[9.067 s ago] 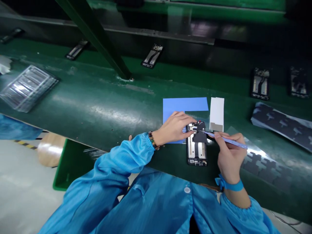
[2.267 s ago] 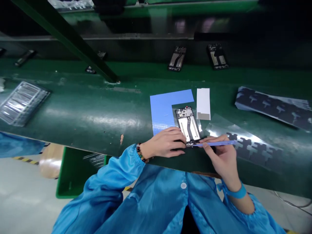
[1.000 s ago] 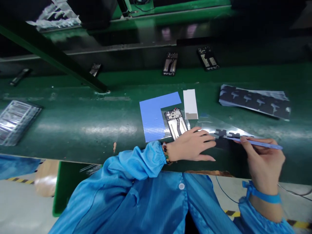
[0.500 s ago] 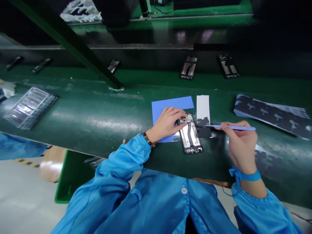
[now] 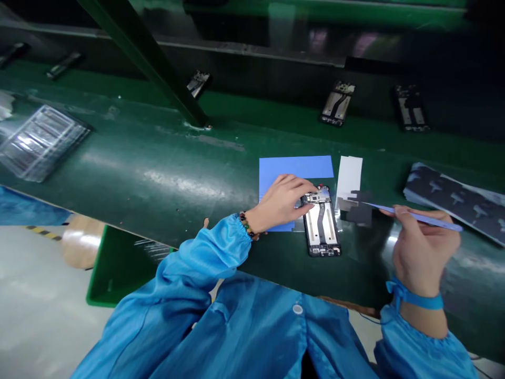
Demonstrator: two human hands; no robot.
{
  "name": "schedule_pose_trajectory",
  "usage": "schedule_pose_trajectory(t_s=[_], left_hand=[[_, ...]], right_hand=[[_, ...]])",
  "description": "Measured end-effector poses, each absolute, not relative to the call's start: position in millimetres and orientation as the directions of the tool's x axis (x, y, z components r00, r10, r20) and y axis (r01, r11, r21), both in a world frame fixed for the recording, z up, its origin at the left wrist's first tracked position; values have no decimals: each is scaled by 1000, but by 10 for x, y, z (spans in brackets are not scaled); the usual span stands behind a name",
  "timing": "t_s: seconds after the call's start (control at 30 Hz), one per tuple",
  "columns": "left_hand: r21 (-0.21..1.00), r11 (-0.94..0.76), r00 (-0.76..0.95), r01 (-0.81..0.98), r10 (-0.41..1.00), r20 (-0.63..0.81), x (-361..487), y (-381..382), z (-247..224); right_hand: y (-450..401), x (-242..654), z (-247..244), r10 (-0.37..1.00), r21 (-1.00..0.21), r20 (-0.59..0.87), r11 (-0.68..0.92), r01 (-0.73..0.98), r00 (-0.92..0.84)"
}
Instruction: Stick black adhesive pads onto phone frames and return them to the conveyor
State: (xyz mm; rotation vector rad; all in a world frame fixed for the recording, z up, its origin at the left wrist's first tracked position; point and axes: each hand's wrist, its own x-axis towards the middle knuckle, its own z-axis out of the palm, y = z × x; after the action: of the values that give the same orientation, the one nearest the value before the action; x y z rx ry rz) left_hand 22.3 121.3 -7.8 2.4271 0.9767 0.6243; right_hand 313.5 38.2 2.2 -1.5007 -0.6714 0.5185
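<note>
Phone (image 5: 322,226), upper-left edge partly hidden.

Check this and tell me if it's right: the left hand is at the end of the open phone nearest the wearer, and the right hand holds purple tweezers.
One mistake: the head view shows the left hand at the far end of the open phone, not the near one. The right hand does hold purple tweezers.

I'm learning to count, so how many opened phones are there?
6: phone one at the left hand; along the back, phone two and phone three, both dim, far left, phone four by the green post, phone five and phone six farther right. More may be hidden.
</note>
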Motion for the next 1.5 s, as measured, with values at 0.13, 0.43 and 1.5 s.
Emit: schedule_pose_trajectory(t_s=[0.13, 0.43, 1.5], left_hand=[[562, -653, 639, 508, 723, 262, 229, 1213, -89], [562, -645, 636, 518, 730, 252, 231, 1227, -81], [369, -718, 708, 590, 680, 189, -204, 1565, 14]], right_hand=[[525, 3245, -45, 686, -992, 124, 62, 111, 717], [508, 3382, 7, 680, -994, 101, 42, 98, 727], [818, 2177, 96, 984, -962, 25, -24, 271, 178]])
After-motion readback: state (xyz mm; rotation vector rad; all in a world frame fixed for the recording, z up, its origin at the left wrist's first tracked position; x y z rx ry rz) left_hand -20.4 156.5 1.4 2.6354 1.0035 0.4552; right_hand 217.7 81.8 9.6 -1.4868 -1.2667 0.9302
